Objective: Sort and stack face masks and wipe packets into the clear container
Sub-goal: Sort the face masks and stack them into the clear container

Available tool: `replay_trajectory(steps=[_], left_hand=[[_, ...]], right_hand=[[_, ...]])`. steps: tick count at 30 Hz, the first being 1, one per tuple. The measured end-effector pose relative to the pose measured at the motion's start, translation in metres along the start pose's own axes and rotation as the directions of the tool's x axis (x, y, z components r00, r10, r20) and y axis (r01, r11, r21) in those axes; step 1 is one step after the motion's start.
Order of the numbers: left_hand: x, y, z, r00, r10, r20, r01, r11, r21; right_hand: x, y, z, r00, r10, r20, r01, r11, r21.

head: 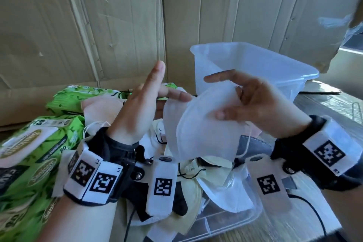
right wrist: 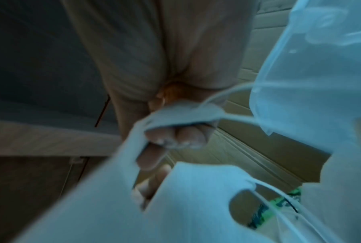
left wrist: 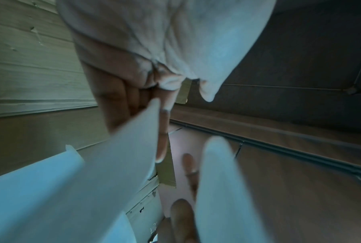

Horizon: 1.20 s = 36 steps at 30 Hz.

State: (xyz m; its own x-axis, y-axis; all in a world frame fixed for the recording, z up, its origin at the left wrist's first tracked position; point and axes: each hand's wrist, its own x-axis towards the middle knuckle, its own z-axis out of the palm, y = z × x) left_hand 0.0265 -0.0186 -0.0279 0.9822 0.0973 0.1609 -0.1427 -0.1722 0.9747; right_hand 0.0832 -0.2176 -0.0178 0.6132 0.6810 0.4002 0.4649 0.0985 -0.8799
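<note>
My right hand (head: pixel 229 104) pinches a white face mask (head: pixel 196 127) between thumb and curled fingers, held in the air above a heap of masks. In the right wrist view the fingers (right wrist: pixel 175 136) curl round the mask (right wrist: pixel 196 205) and its ear loops trail off to the right. The left hand (head: pixel 157 92) is beside it with thumb up and straight fingers touching the mask's left edge; its fingers (left wrist: pixel 163 131) show straight in the left wrist view. The clear container (head: pixel 306 75) stands just behind the hands and looks empty.
Green wipe packets lie at the left (head: pixel 29 153) and further back (head: pixel 78 96). Yellow, white and pink masks are heaped (head: pixel 196 179) on a clear lid or tray (head: pixel 225 220) under my wrists. A cardboard wall (head: pixel 117 25) closes off the back.
</note>
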Motion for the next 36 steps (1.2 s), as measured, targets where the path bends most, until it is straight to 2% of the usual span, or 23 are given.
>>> replay_trajectory(steps=[2,4,6,9,12,14,15,16,17,18,19,20,21,23,25,27,29,30,32,36], left_hand=[[0.0,0.0,-0.001,0.995,-0.005,0.096,0.005,1.0,0.006],[-0.002,0.0,0.0,0.98,0.03,0.197,-0.036,0.999,0.025],[-0.004,-0.001,0.003,0.957,0.098,0.274,-0.12,0.991,0.064],[-0.007,-0.004,0.009,0.952,0.152,0.268,-0.197,0.969,0.15],[-0.005,-0.004,0.011,0.972,0.163,0.169,-0.193,0.964,0.183],[-0.001,-0.006,0.007,0.985,0.154,0.082,-0.167,0.969,0.184],[0.0,-0.006,0.006,0.987,0.153,0.043,-0.158,0.971,0.179],[0.0,-0.006,0.005,0.989,0.151,0.005,-0.15,0.975,0.166],[0.0,-0.005,0.005,0.989,0.142,-0.035,-0.136,0.979,0.152],[0.001,-0.006,0.005,0.99,0.123,-0.074,-0.112,0.984,0.138],[0.002,-0.006,0.004,0.991,0.092,-0.101,-0.08,0.99,0.12],[0.002,-0.006,0.005,0.992,0.066,-0.106,-0.057,0.995,0.084],[0.001,-0.005,0.006,0.994,0.042,-0.096,-0.038,0.998,0.044],[0.001,-0.005,0.008,0.997,0.053,-0.051,-0.052,0.998,0.026],[0.0,-0.006,0.01,0.996,0.086,-0.038,-0.084,0.995,0.058],[0.002,-0.009,0.008,0.993,0.111,-0.049,-0.106,0.989,0.106],[0.003,-0.01,0.007,0.991,0.132,-0.032,-0.127,0.984,0.124],[0.002,-0.009,0.008,0.989,0.144,-0.018,-0.141,0.982,0.122],[0.0,-0.007,0.012,0.987,0.161,0.015,-0.161,0.981,0.107],[-0.004,-0.003,0.016,0.98,0.187,0.066,-0.194,0.971,0.139]], right_hand=[[0.001,0.002,0.005,0.988,0.132,0.073,-0.119,0.98,-0.161],[0.004,0.005,0.014,0.971,0.232,0.054,-0.207,0.933,-0.295],[0.008,0.008,0.02,0.964,0.263,0.04,-0.231,0.902,-0.365],[0.012,0.006,0.02,0.963,0.268,0.027,-0.233,0.879,-0.417],[0.01,0.005,0.013,0.966,0.258,-0.033,-0.245,0.861,-0.446],[0.01,0.008,0.002,0.971,0.158,-0.181,-0.224,0.865,-0.448],[0.011,0.009,-0.004,0.953,0.041,-0.302,-0.18,0.875,-0.449],[0.011,0.009,-0.009,0.896,-0.1,-0.433,-0.119,0.885,-0.45],[0.01,0.008,-0.012,0.816,-0.228,-0.53,-0.042,0.893,-0.449],[0.008,0.007,-0.013,0.753,-0.331,-0.568,0.043,0.887,-0.46],[0.007,0.006,-0.009,0.738,-0.396,-0.546,0.102,0.866,-0.49],[0.005,0.007,-0.002,0.769,-0.432,-0.471,0.136,0.831,-0.54],[0.003,0.01,0.007,0.826,-0.444,-0.348,0.162,0.778,-0.607],[-0.002,0.022,0.021,0.924,-0.379,-0.052,0.242,0.683,-0.69],[-0.007,0.031,0.024,0.957,-0.247,0.151,0.279,0.654,-0.703],[-0.011,0.028,0.017,0.97,-0.127,0.209,0.237,0.703,-0.67],[-0.013,0.02,0.011,0.99,-0.085,0.116,0.136,0.815,-0.563],[-0.011,0.019,0.008,0.997,-0.074,0.008,0.068,0.858,-0.508],[-0.006,0.02,0.007,0.98,-0.044,-0.194,-0.048,0.894,-0.445],[-0.001,0.027,0.011,0.933,-0.055,-0.355,-0.043,0.964,-0.263]])
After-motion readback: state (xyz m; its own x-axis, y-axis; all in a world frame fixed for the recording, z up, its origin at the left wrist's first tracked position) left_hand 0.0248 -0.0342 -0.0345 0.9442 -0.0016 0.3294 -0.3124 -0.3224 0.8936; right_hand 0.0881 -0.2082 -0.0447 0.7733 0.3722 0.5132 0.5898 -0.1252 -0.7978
